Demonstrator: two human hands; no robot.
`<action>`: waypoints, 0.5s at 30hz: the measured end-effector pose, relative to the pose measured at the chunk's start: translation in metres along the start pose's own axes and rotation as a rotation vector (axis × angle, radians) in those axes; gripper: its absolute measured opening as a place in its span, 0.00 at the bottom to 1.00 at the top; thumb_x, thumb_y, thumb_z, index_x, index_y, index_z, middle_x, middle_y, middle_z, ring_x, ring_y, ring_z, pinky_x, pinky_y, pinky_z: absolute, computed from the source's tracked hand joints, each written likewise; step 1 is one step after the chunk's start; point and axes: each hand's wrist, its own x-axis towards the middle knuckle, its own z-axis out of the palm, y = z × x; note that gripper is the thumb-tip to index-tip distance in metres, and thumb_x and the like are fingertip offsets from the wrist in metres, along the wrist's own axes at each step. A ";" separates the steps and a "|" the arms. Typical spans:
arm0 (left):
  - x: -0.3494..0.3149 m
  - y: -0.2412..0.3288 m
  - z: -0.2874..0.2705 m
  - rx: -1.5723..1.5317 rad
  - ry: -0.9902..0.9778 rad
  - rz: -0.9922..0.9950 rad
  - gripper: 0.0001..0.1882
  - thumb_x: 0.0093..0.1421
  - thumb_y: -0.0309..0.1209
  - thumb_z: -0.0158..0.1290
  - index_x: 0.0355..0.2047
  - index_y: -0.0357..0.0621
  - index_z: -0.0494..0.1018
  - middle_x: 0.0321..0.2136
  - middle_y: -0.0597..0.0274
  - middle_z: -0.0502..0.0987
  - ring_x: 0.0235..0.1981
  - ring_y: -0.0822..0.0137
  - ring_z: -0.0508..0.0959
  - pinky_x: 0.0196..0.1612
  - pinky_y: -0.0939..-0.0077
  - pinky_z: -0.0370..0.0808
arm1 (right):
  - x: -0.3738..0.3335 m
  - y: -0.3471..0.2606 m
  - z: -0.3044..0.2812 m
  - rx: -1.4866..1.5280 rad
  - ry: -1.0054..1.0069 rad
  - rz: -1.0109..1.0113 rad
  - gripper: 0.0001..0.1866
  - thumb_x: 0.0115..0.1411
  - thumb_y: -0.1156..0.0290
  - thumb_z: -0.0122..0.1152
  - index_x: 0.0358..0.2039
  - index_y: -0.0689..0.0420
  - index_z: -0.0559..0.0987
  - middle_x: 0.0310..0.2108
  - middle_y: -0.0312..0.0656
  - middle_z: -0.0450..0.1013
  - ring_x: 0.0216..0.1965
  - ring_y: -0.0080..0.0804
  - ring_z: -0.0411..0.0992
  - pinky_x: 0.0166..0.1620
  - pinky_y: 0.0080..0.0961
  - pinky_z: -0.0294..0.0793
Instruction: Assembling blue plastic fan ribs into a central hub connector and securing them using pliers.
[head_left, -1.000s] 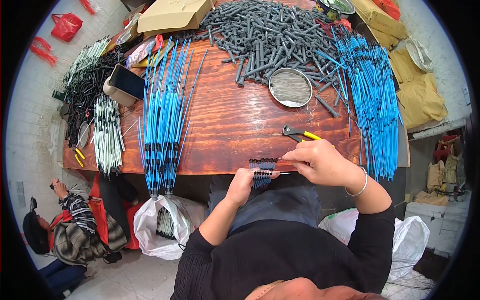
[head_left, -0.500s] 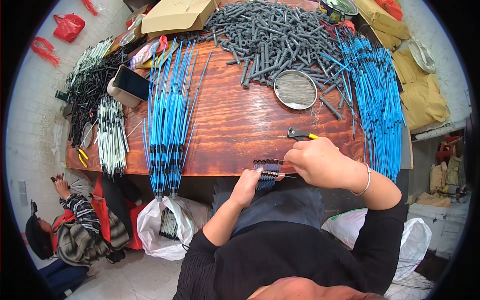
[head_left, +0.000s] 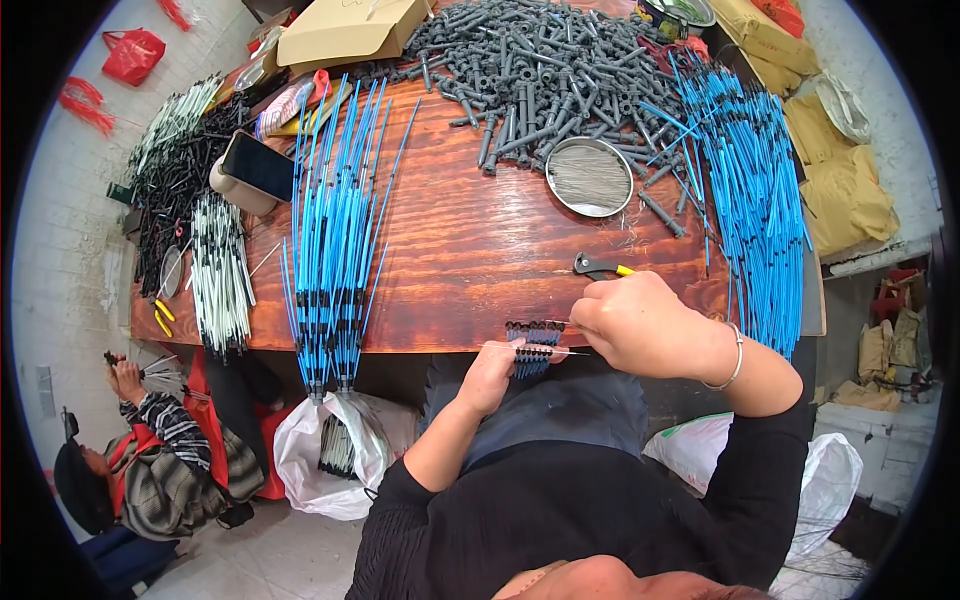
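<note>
My left hand is closed on a row of small blue-and-black plastic rods lying side by side, held just past the table's near edge. A thin metal pin sticks out crosswise by this row, toward the right. Close by on the right, my right hand is pinched at the row's upper right end. A thin pin seems to show at its fingertips, but the fingers hide most of it. End cutters with yellow handles lie just beyond my right hand, partly covered by it. Farther off stands a round tin of thin metal pins.
Grey plastic tubes are heaped at the back. Bundles of blue rods lie at left and right. Pale rods, a phone and a cardboard box sit leftward. A co-worker handles pale rods at lower left.
My hands stay nearly in place, with only slight shifts at the row of rods. The view has tilted a little. The co-worker's hands have moved slightly.
</note>
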 end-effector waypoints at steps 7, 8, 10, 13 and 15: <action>0.000 0.004 0.004 -0.049 0.054 -0.030 0.25 0.63 0.35 0.30 0.39 0.24 0.72 0.40 0.44 0.75 0.45 0.56 0.74 0.52 0.68 0.65 | 0.004 0.008 0.009 0.103 0.080 -0.050 0.02 0.46 0.74 0.56 0.21 0.58 0.74 0.21 0.44 0.71 0.25 0.44 0.72 0.29 0.37 0.71; 0.000 0.005 0.004 -0.059 0.057 -0.034 0.25 0.63 0.35 0.30 0.39 0.24 0.72 0.40 0.44 0.75 0.45 0.56 0.74 0.52 0.68 0.65 | 0.004 0.009 0.009 0.169 0.112 -0.052 0.03 0.45 0.74 0.55 0.19 0.59 0.74 0.20 0.46 0.72 0.26 0.45 0.72 0.31 0.38 0.72; 0.001 0.006 0.003 -0.020 0.041 -0.015 0.25 0.63 0.35 0.30 0.39 0.24 0.72 0.40 0.44 0.75 0.44 0.56 0.74 0.52 0.68 0.65 | 0.003 0.008 0.008 0.163 0.105 -0.046 0.03 0.46 0.73 0.56 0.19 0.59 0.74 0.21 0.46 0.72 0.26 0.45 0.72 0.31 0.38 0.71; 0.001 0.006 0.002 0.058 0.001 0.020 0.25 0.63 0.35 0.31 0.39 0.24 0.72 0.40 0.44 0.75 0.44 0.56 0.74 0.52 0.68 0.65 | 0.003 0.005 0.009 0.153 0.095 -0.027 0.04 0.46 0.73 0.56 0.20 0.59 0.74 0.21 0.46 0.71 0.27 0.46 0.72 0.31 0.38 0.71; 0.000 0.005 0.002 0.052 0.006 0.016 0.25 0.63 0.34 0.31 0.39 0.24 0.73 0.40 0.45 0.75 0.44 0.56 0.75 0.52 0.69 0.65 | 0.006 0.007 0.013 0.200 0.139 -0.020 0.03 0.46 0.73 0.56 0.21 0.59 0.74 0.21 0.46 0.72 0.27 0.46 0.72 0.32 0.38 0.71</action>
